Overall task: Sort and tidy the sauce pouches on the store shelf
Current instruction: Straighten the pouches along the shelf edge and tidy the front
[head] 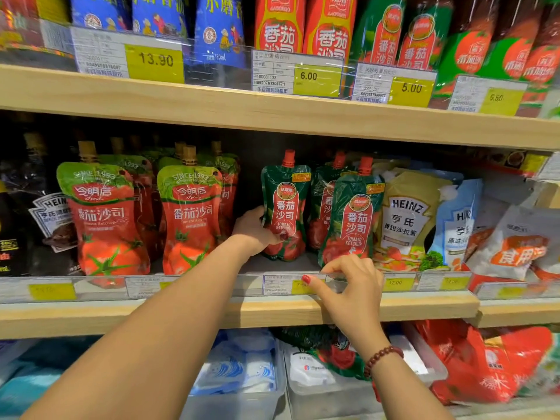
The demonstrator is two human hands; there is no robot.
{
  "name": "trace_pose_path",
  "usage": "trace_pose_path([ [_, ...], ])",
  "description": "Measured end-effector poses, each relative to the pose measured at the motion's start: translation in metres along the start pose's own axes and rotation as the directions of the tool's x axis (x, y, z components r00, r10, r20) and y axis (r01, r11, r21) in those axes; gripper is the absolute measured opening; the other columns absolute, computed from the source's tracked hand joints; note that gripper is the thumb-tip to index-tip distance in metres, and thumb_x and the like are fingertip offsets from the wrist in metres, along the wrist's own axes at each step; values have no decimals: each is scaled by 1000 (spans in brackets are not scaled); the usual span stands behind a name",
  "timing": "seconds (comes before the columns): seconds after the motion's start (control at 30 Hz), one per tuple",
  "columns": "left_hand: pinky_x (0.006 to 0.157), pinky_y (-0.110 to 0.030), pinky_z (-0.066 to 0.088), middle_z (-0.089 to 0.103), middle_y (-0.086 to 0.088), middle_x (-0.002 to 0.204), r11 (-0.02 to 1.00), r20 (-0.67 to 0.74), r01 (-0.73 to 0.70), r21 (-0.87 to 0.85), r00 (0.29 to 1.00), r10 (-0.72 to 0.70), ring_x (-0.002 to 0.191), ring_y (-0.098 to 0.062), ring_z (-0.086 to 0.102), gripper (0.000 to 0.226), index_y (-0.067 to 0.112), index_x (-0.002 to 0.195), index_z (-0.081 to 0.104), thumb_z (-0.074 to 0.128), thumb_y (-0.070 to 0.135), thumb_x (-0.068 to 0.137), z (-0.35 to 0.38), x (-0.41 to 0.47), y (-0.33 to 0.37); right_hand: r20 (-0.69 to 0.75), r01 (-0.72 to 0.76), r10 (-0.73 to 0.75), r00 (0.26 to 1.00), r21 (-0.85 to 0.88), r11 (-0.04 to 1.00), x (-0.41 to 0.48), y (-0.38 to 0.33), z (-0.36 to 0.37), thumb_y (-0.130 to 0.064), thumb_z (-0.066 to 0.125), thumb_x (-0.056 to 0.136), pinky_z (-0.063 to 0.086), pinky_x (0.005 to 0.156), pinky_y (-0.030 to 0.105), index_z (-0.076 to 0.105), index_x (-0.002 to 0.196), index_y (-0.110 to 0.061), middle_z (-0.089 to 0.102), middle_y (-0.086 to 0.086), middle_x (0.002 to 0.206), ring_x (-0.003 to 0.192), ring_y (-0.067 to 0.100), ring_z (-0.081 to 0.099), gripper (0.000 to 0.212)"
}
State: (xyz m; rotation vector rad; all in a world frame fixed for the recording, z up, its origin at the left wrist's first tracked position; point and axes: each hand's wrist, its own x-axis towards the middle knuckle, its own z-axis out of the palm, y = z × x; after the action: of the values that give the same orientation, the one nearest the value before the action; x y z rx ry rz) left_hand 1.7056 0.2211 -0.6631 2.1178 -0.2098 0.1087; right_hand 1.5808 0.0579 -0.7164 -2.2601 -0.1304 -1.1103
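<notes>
While the left hand reaches into the middle shelf, its fingers curl round the left edge of a green ketchup pouch and its thumb presses on the pouch's lower front, so it grips the pouch. That pouch stands upright on the shelf board, set back from the edge. Its long axis is vertical, its red cap points up and its printed face is turned outward.

To its right a front green pouch stands nearer the shelf edge. It also has its cap up, but it leans slightly to the right. A third green pouch stands behind and between the two, partly hidden.

The right hand is at the clear price rail, just below the front green pouch. Its fingers are bent over the rail's top edge and its thumb lies on the front of a price label, so it pinches the rail. I cannot tell whether the fingertips also touch the foot of the pouch. A bead bracelet circles that wrist.

Left of the gripped pouch, across a bare gap, red ketchup pouches stand upright in rows with their tan caps up. Right of the green group a beige Heinz pouch leans against a pale blue one.
</notes>
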Motion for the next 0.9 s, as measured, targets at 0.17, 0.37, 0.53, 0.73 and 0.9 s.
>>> trace_pose_path([
  [0.17,87,-24,36,57,-6,131,999,-10,-7,32,1000,8,121,-23,51,73,17,133,46,80,11,68,-1,-1,1,11,-2,2,1000,8,1000,0,0,1,-54,73,66,20,72,25,54,69,-32,53,-18,73,79,7,44,30],
  [0.37,98,-28,41,49,-11,139,963,-73,62,264,996,-44,125,-26,49,83,8,140,37,78,30,72,-16,-11,8,41,-26,25,999,22,999,-1,-2,-3,-50,74,67,19,72,25,56,71,-32,54,-18,75,81,9,45,27],
  [0.53,92,-32,48,62,-11,121,977,-149,-28,211,987,60,108,-25,59,52,8,121,57,74,28,76,-28,-43,16,126,-81,62,990,156,984,-1,-5,-18,-33,76,72,41,82,31,65,84,-28,61,-15,88,90,7,52,17],
  [0.73,80,-25,51,68,3,91,962,-120,-271,15,955,271,85,-7,62,11,19,90,67,70,24,80,-10,-100,18,67,-10,-3,998,191,981,-27,-5,-40,-23,75,76,41,83,14,64,96,-24,61,-11,97,98,1,53,23],
  [0.9,89,-25,42,66,0,105,892,-122,-415,181,890,439,101,-14,57,24,17,105,66,68,23,81,5,-123,-2,18,-24,21,1000,165,986,-72,17,-40,-16,78,72,44,74,11,63,90,-25,61,-11,86,86,3,58,25],
])
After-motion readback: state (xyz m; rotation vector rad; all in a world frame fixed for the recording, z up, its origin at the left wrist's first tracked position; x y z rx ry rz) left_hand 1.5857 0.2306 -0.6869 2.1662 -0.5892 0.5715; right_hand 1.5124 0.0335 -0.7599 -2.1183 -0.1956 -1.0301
